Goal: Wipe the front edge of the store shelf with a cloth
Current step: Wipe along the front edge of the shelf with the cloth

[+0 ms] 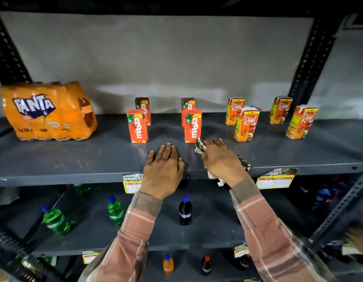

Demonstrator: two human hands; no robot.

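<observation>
Nearest, both hands sit at the shelf's front edge (75, 177), which runs left to right. The right hand (222, 159) is bunched around the cloth (201, 146), whose tail hangs below the edge; it looks better placed to wipe. The left hand (164, 169) lies flat and empty beside it. Beyond the edge stand Maaza cartons (137, 127), Real cartons (245, 125) and a Fanta pack (47, 112).

Juice cartons (192, 126) right of Fanta pack (47, 111).
</observation>
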